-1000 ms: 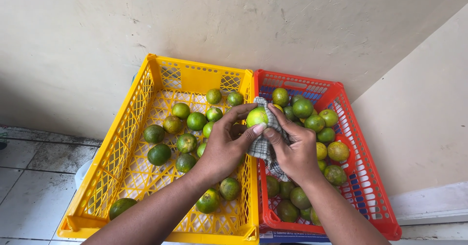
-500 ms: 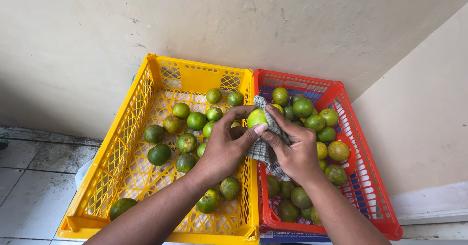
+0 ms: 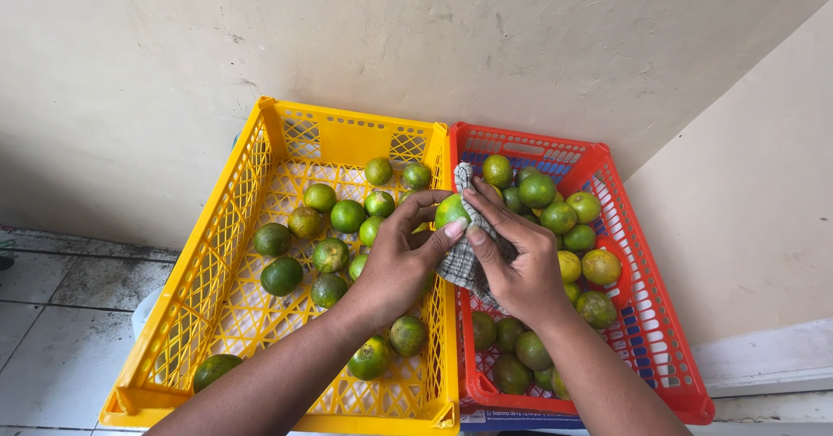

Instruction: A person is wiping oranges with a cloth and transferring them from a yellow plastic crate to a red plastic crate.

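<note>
Left hand (image 3: pixel 401 258) and right hand (image 3: pixel 517 262) meet over the shared rims of 2 crates. Left hand: fingers curled shut around a green-yellow citrus fruit (image 3: pixel 451 210), thumb on its near side, fingertips on its far side, so the fruit sits pinched and lifted clear of both crates. Right hand: closed on a grey checked cloth (image 3: pixel 464 262), fingers pressing a fold of it against the fruit's right face; the cloth wraps up behind the fruit to 12 o'clock and hangs below the palm toward 6 o'clock. Judged: one hand steadies the fruit so the other can rub cloth over it.

Yellow crate (image 3: pixel 195 293) lies at 9 o'clock of the hands, its fruit spread thin with bare lattice floor between. Red crate (image 3: pixel 646 293) lies at 3 o'clock, fruit heaped closer together (some hidden under the right forearm). Both crates stand against a pale wall (image 3: pixel 416 45), rims touching.
</note>
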